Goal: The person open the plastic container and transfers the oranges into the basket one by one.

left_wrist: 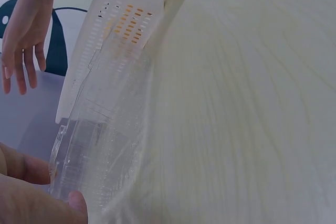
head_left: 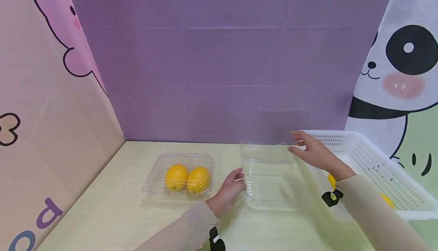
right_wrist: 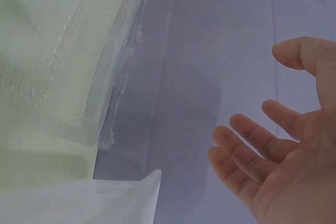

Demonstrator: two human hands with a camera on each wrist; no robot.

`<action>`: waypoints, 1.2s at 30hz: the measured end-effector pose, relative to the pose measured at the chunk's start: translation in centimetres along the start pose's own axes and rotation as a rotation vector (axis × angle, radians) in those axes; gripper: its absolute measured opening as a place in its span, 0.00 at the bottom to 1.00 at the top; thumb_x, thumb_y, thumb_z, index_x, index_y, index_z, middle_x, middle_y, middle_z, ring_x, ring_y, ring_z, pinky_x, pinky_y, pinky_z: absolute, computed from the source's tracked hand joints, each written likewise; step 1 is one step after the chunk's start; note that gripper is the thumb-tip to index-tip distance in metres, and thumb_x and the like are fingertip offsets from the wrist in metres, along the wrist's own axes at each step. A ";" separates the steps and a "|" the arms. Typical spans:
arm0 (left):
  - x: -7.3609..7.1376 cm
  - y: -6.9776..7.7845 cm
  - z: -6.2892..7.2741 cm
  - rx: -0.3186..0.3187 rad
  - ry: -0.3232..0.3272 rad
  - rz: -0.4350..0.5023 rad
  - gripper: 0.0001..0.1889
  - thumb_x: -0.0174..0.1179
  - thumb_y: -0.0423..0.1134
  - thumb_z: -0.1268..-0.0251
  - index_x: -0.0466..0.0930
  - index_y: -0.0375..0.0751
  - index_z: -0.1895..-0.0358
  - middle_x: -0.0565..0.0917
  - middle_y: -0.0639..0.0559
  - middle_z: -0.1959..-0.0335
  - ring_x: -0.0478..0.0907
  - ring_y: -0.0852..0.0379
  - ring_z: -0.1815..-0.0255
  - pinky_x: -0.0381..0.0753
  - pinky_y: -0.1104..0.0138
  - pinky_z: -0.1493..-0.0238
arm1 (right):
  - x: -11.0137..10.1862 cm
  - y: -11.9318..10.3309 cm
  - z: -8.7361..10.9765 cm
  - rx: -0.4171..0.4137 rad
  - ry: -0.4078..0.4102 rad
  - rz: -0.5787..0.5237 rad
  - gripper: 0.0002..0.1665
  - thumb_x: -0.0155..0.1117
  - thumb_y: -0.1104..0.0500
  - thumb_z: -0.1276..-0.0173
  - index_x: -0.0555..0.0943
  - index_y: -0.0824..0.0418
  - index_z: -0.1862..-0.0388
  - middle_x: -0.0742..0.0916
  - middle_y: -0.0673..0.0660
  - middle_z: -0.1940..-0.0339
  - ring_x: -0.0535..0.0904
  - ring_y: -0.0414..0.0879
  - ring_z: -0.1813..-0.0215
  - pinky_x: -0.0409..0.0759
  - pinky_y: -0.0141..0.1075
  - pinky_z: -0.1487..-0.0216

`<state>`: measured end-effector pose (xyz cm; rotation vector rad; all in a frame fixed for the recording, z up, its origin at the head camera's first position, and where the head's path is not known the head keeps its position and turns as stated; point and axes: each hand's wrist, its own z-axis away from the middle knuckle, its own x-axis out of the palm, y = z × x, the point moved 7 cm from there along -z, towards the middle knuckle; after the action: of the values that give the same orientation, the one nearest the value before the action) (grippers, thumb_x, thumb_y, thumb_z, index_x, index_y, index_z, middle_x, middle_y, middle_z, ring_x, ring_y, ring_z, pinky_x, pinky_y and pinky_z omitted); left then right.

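A clear plastic clamshell box (head_left: pixel 270 184) stands on the table with its lid (head_left: pixel 267 153) raised at the back. At its left side, my left hand (head_left: pixel 230 191) holds the rim between thumb and fingers, as the left wrist view shows. My right hand (head_left: pixel 316 153) is raised near the lid's right end, beside the white basket. Its fingers (right_wrist: pixel 252 145) are spread and loosely bent, with nothing in them. Left of the open box sits a second clear clamshell box (head_left: pixel 161 167), closed, with two yellow lemon-like fruits (head_left: pixel 187 178) inside.
A white perforated basket (head_left: pixel 386 167) stands at the right, holding yellow fruit (head_left: pixel 386 200) partly hidden by my right arm. Behind the pale wooden table (head_left: pixel 113 209) hangs a purple cloth (head_left: pixel 219 61). Printed cartoon sheets flank both sides.
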<state>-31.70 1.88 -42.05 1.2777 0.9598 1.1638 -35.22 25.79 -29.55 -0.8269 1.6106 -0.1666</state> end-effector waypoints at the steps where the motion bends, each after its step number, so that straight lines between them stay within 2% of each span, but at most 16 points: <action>1: 0.0 0.0 0.0 0.005 -0.001 0.004 0.36 0.50 0.21 0.41 0.55 0.26 0.25 0.64 0.32 0.32 0.63 0.33 0.30 0.67 0.47 0.31 | 0.1 -0.1 0.0 -0.002 0.001 -0.004 0.37 0.60 0.51 0.24 0.62 0.67 0.25 0.73 0.72 0.32 0.72 0.68 0.35 0.76 0.60 0.41; 15: 0.8 -0.2 -0.3 0.021 0.011 0.034 0.37 0.50 0.20 0.45 0.56 0.26 0.26 0.66 0.32 0.35 0.64 0.34 0.32 0.69 0.49 0.34 | 1.4 -0.9 -0.2 -0.005 0.013 -0.060 0.35 0.60 0.51 0.24 0.64 0.65 0.26 0.75 0.71 0.34 0.73 0.67 0.36 0.77 0.59 0.43; 26: 1.4 -0.3 -0.4 0.038 0.027 0.045 0.38 0.51 0.19 0.47 0.58 0.25 0.27 0.67 0.34 0.38 0.65 0.36 0.32 0.72 0.56 0.40 | 2.0 -1.7 -0.2 -0.007 -0.002 -0.085 0.35 0.60 0.52 0.24 0.63 0.65 0.25 0.75 0.71 0.34 0.73 0.66 0.36 0.75 0.59 0.40; 36: 1.2 -0.4 -0.3 0.038 0.035 0.027 0.37 0.52 0.20 0.46 0.58 0.26 0.27 0.67 0.35 0.39 0.66 0.36 0.33 0.72 0.53 0.39 | 2.7 -2.0 -0.4 -0.009 -0.007 -0.107 0.35 0.60 0.51 0.24 0.63 0.64 0.25 0.75 0.70 0.34 0.73 0.67 0.36 0.74 0.59 0.39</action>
<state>-31.72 3.17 -42.34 1.3081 0.9979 1.1973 -34.70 22.59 -30.58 -0.9202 1.5629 -0.2322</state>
